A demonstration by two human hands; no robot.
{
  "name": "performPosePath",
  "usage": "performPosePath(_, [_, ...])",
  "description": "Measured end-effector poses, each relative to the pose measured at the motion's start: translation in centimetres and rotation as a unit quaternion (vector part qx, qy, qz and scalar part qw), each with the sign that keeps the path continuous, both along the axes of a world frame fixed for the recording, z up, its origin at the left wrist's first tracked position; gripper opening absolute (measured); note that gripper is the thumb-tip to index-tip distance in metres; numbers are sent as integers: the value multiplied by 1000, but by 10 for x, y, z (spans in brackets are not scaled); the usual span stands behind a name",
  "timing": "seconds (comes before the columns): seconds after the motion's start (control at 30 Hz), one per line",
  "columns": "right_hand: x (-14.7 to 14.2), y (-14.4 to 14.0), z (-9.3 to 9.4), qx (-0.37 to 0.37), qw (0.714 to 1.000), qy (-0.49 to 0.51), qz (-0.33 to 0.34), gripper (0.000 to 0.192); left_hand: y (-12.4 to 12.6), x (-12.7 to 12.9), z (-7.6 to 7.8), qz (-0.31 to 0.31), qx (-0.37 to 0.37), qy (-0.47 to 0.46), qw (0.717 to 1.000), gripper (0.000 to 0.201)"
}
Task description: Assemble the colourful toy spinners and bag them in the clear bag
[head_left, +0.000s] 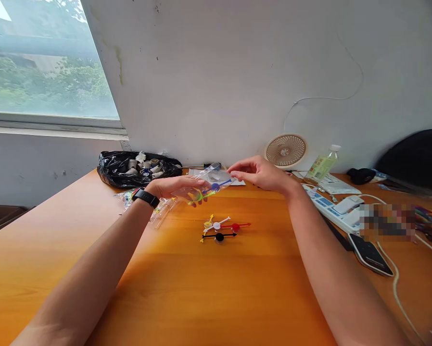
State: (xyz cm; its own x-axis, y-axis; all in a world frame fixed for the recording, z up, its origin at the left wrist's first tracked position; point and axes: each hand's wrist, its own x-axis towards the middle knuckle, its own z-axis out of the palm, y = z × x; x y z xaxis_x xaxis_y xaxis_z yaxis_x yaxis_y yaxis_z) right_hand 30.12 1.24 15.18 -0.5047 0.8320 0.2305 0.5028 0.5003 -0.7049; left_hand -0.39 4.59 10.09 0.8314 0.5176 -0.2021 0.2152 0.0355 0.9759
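My left hand (176, 185) is closed around a clear plastic bag (213, 174) held above the table. Inside the bag show a blue arrow spinner (216, 187) and a green arrow spinner (198, 196). At the bag's right end, my right hand (264, 174) pinches with thumb and forefinger; whether the blue arrow's tip is also between them I cannot tell. Below, four-coloured spinners lie close together on the wood: yellow spinner (208, 224), white spinner (217, 225), red spinner (235, 227) and black spinner (219, 237).
Behind my left hand sit a black bin bag (111, 168) of rubbish and more clear packets (161, 211). A small round fan (285, 150) leans at the wall beside a bottle (324, 162). To the right are a power strip (329, 210), cables and a phone-like device (370, 253).
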Motion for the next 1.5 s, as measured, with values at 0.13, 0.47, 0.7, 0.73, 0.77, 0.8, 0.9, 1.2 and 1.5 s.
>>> performPosePath(0.13, [1, 2, -1, 38, 998, -40, -26, 43, 3, -1, -6, -4, -16, 1, 1000, 54])
performPosePath(0.47, [9, 18, -19, -106, 949, -281, 94, 25, 5, -5, -7, 65, -17, 17, 998, 64])
performPosePath(0.7, [-38, 15, -52, -157, 898, -385, 144, 31, 9, -8, -11, 56, 1, -46, 997, 61])
performPosePath(0.73, [-43, 15, -56, -154, 896, -394, 137, 26, 9, -10, -11, 56, 8, -65, 996, 62])
performPosePath(0.77, [-47, 15, -59, -153, 896, -395, 133, 22, 10, -11, -11, 58, 13, -80, 995, 63])
performPosePath(0.8, [-49, 15, -61, -152, 900, -386, 135, 20, 10, -13, -11, 62, 16, -87, 994, 64])
performPosePath(0.9, [-45, 17, -56, -146, 925, -310, 165, 23, 9, -17, -8, 76, 17, -80, 994, 64])
performPosePath(1.2, [-1, -4, 3, -78, 993, 10, 91, 30, 5, -18, -6, 103, -2, -18, 995, 64])
performPosePath(1.5, [26, 15, 4, 62, 960, 189, -196, 27, 8, -8, -14, 65, -2, -45, 997, 62])
